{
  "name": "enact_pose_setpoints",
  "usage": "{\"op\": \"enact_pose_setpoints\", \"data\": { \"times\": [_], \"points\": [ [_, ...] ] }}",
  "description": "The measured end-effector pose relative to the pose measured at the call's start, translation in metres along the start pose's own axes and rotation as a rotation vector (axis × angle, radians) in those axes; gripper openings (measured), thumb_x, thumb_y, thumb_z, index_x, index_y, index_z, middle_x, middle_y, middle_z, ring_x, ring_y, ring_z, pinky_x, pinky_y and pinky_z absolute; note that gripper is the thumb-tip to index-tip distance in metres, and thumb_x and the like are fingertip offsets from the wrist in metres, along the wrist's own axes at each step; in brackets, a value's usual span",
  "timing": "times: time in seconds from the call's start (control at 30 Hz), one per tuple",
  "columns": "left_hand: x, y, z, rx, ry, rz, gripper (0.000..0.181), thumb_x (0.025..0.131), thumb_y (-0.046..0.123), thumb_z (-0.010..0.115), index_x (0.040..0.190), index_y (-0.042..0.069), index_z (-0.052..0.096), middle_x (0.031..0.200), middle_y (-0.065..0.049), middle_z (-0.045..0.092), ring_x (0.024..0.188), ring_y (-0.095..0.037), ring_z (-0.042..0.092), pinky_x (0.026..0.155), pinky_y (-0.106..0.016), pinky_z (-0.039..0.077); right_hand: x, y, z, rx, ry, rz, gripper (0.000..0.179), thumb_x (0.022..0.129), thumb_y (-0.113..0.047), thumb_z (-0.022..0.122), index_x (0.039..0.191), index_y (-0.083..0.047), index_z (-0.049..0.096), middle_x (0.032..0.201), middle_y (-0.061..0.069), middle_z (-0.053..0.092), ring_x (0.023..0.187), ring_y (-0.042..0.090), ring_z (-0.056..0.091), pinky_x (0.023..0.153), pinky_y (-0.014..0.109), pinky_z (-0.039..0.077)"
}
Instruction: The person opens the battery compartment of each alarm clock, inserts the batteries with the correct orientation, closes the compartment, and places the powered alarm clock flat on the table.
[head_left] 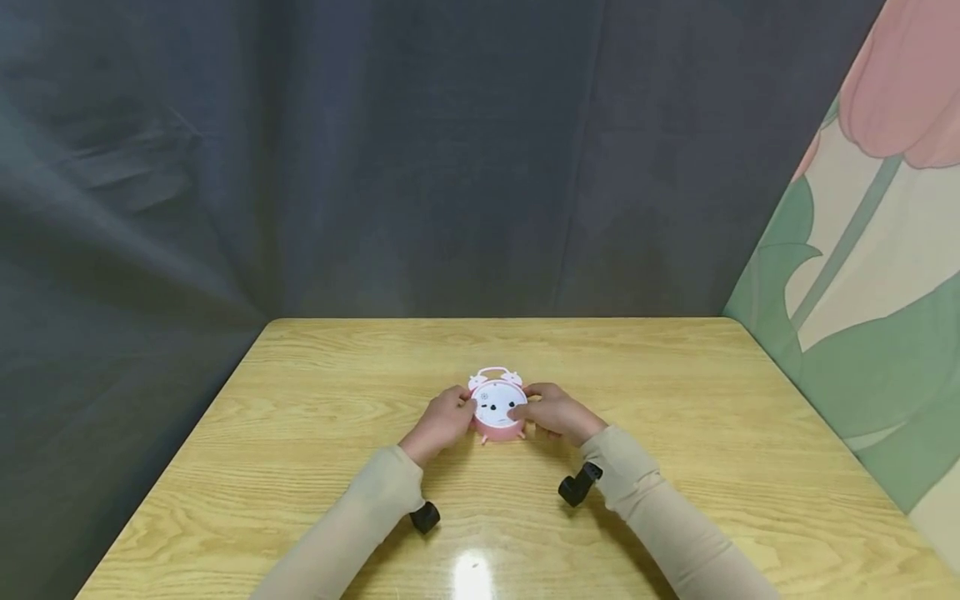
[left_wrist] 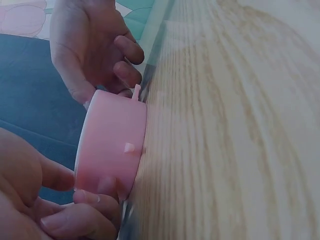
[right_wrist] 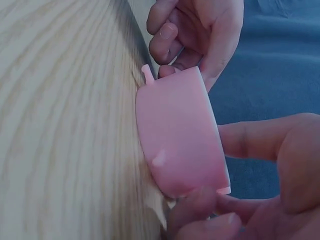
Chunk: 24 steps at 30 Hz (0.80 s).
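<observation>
A pink twin-bell alarm clock (head_left: pixel 496 408) is at the middle of the wooden table, its white panel with small dark marks turned up. In the head view its white handle and bells point away from me, its short feet toward me. My left hand (head_left: pixel 446 422) grips the clock's left side, thumb at the panel's rim and fingers against the pink body (left_wrist: pixel 110 135). On the opposite side my right hand (head_left: pixel 557 414) holds it, the thumb over the panel. Both wrist views show the clock's underside close to the tabletop; whether it touches I cannot tell.
The wooden table (head_left: pixel 300 400) reaches back to a dark cloth curtain (head_left: pixel 450 167), which also hangs on the left. A tulip-patterned cloth (head_left: pixel 885 333) covers the right side. Black wrist cameras (head_left: pixel 576 486) sit under both sleeves.
</observation>
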<state>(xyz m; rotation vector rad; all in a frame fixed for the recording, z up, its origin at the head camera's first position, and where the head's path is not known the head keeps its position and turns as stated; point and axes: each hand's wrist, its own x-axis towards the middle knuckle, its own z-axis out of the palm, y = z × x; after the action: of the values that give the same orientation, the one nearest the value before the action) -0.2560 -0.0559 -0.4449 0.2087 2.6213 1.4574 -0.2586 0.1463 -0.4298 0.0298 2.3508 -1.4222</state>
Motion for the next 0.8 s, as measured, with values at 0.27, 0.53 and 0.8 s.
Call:
{"op": "enact_pose_setpoints", "data": {
  "times": [0.27,0.53,0.8],
  "points": [
    [0.003,-0.007,0.001,-0.076,-0.032,-0.055,0.031,0.104,0.015,0.045,0.124,-0.005,0.056,0.077,-0.008,0.062,0.053,-0.009,0.043,0.046,-0.020,0.036,-0.002,-0.001,-0.002,-0.005,0.043,-0.030,0.061,0.088,-0.025,0.072,0.140,-0.004,0.049,0.077,0.007,0.060,0.055,0.015,0.048,0.045,0.024,0.031],
    [0.005,-0.008,-0.007,-0.138,-0.080,-0.087,0.029,0.103,0.017,0.049,0.125,-0.001,0.054,0.083,-0.013,0.063,0.047,-0.011,0.042,0.040,-0.021,0.034,-0.005,-0.007,-0.001,0.002,0.083,-0.065,0.059,0.086,-0.032,0.075,0.132,-0.003,0.051,0.068,-0.001,0.049,0.049,0.011,0.035,0.046,0.024,0.032],
    [0.002,0.010,-0.018,-0.037,0.014,0.090,0.019,0.099,0.022,0.057,0.105,0.004,0.061,0.093,-0.008,0.062,0.074,-0.017,0.058,0.062,-0.027,0.051,-0.012,-0.014,0.011,-0.142,0.225,-0.150,0.063,0.079,-0.034,0.082,0.127,-0.003,0.054,0.089,0.010,0.064,0.067,0.018,0.056,0.053,0.027,0.046]
  ]
}}
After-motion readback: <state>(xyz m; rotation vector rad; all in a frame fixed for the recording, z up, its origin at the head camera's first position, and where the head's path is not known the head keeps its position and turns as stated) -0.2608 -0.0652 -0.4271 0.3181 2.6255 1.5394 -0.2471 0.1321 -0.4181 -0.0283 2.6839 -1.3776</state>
